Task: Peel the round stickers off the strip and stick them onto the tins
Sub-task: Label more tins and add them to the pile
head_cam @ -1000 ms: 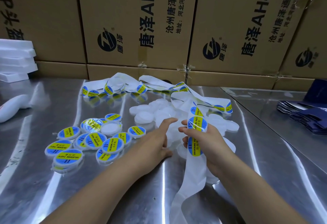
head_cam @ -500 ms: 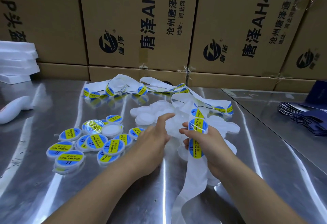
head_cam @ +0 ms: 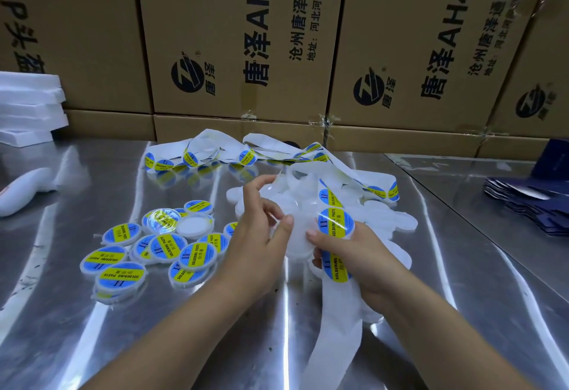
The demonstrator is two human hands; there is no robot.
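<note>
Gripping a blank white tin (head_cam: 296,243) in left hand (head_cam: 261,235), touching right hand (head_cam: 357,255) pinching sticker strip (head_cam: 335,328); unlabelled tins (head_cam: 388,220) heaped behind, labelled tins (head_cam: 197,255) clustered left on steel table (head_cam: 92,343), cardboard boxes (head_cam: 240,35) stacked beyond.

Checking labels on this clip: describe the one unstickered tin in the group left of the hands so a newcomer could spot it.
On the steel table, left of the left hand, lies a cluster of round tins with blue-and-yellow stickers. At its far edge, right of a shiny tin, sits the plain tin. Its top is bare white; every neighbour carries a sticker.
</note>
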